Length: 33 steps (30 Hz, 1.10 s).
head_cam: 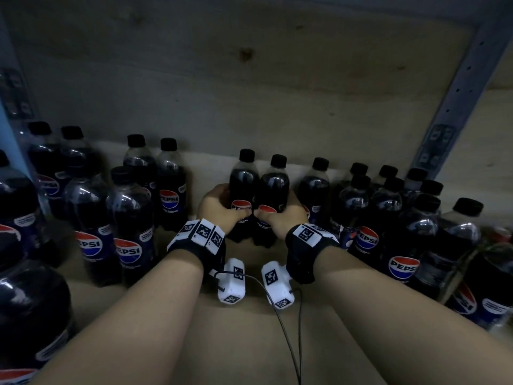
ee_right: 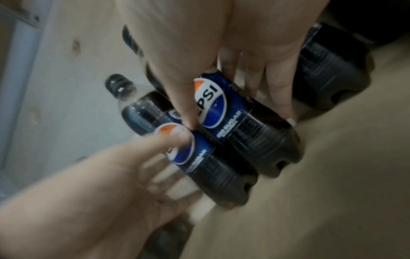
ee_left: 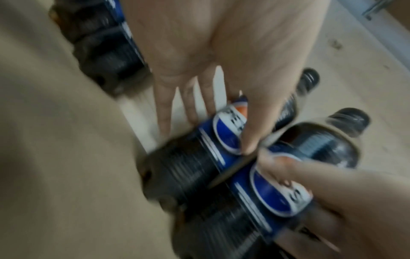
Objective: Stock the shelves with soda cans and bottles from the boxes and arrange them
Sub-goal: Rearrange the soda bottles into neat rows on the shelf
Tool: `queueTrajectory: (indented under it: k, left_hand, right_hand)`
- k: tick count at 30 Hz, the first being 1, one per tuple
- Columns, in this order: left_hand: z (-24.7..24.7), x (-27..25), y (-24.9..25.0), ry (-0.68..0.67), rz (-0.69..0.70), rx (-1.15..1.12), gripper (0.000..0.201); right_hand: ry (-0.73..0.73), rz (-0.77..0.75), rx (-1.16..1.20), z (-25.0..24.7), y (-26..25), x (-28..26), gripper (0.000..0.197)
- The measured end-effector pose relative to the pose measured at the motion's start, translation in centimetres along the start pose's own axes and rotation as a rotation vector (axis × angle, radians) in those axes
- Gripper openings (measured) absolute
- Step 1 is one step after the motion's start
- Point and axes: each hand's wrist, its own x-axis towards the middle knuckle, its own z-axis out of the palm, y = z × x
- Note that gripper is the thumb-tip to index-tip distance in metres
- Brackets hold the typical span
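Note:
Two dark Pepsi bottles with black caps stand upright side by side in the middle of the wooden shelf [head_cam: 249, 343]. My left hand [head_cam: 219, 207] grips the left bottle [head_cam: 244, 184], thumb on its label and fingers behind it. My right hand [head_cam: 277, 218] grips the right bottle [head_cam: 273, 187] the same way. In the left wrist view my left hand [ee_left: 210, 52] lays its thumb on the left bottle [ee_left: 184, 166]. In the right wrist view my right hand [ee_right: 199, 43] clasps the right bottle [ee_right: 266, 136] next to the left bottle [ee_right: 221, 178]. Whether the bases touch the board I cannot tell.
Several Pepsi bottles [head_cam: 130, 218] crowd the shelf's left side and several more [head_cam: 388, 218] fill the right. A lone bottle [head_cam: 316, 187] stands just right of my hands. A perforated metal upright [head_cam: 455, 98] rises at the back right. Bare board lies under my forearms.

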Motion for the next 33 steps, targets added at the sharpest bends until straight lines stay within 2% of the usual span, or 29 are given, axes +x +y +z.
queueTrajectory:
  k: [5, 8, 13, 18, 23, 27, 31, 33]
  left_hand:
    - [-0.7, 0.1, -0.8, -0.092, -0.027, 0.046, 0.06]
    - [-0.2, -0.1, -1.2, -0.069, -0.016, 0.038, 0.058]
    - [0.4, -0.1, -1.6, -0.032, 0.026, 0.066, 0.059]
    - [0.8, 0.4, -2.2, -0.012, 0.032, 0.07, 0.06]
    - [0.7, 0.3, -2.1, -0.018, 0.031, 0.087, 0.06]
    - [0.1, -0.8, 0.1, -0.073, -0.015, 0.308, 0.059]
    - [-0.8, -2.5, 5.0, -0.226, -0.171, 0.845, 0.036]
    - [-0.3, -2.9, 6.5, -0.288, -0.145, 0.872, 0.032]
  right_hand:
    - [-0.028, -0.007, -0.051, 0.0, 1.5, -0.3, 0.071]
    - [-0.028, 0.003, -0.075, 0.2, 1.6, -0.2, 0.069]
    - [0.015, 0.002, -0.103, 0.7, 1.7, -0.1, 0.052]
    - [0.052, 0.005, -0.11, 1.3, 1.9, 0.1, 0.059]
    - [0.133, 0.035, -0.196, 2.3, 1.6, -0.2, 0.049]
    - [0.067, 0.073, -0.222, 1.1, 0.7, -1.6, 0.052]
    - [-0.034, 0.037, -0.205, -4.0, -0.2, -5.9, 0.04]
    - [0.01, -0.006, -0.183, -7.2, 0.0, -8.7, 0.029]
